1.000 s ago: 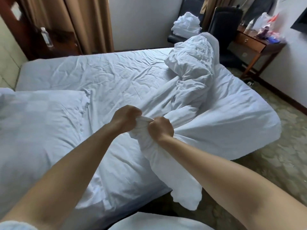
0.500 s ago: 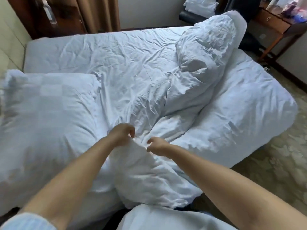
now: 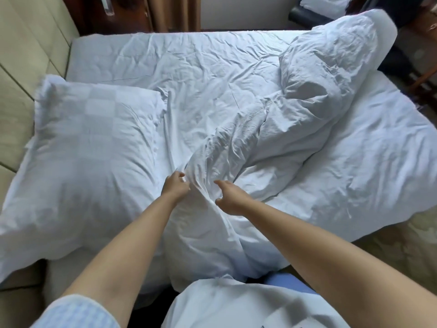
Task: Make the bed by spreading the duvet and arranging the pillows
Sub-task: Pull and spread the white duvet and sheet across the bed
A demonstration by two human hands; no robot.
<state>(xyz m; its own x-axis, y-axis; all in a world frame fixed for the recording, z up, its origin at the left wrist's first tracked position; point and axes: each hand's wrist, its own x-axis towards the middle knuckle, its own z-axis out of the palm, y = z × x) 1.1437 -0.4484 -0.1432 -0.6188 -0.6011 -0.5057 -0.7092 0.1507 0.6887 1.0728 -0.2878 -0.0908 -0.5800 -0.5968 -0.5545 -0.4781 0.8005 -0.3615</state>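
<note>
**Spreading a bunched duvet from its near edge**

Filling most of the frame, the bed [image 3: 189, 58] runs from the headboard [image 3: 28, 67] at the left to the floor at the right, its sheet creased and bare across the upper centre. The duvet [image 3: 295, 129] is the next largest thing: it lies twisted in a ridge from the lower centre up to a tall heap at the upper right, while a flatter part covers the right side and hangs over the near edge. One pillow [image 3: 89, 150] sits at the left, against the headboard, its right edge just beside the duvet's ridge.

Both hands are at the lower centre, on the narrow end of that ridge. The left hand [image 3: 175, 185] has its fingers curled into the cloth and appears to pinch a fold. The right hand [image 3: 230, 197] is half open, thumb and fingers spread and touching the cloth, gripping nothing that I can see.

The step in hand, as I judge it, is finding the duvet's top edge to draw it wide. To do it well, the right hand should take a firm hold on the same hem, then the two should part along it, so the twist unrolls rather than tightens. A lift and shake toward the upper right would likely settle the heap. The pillow lies close, so the pull could drag it; keep the cloth clear of it.
</note>
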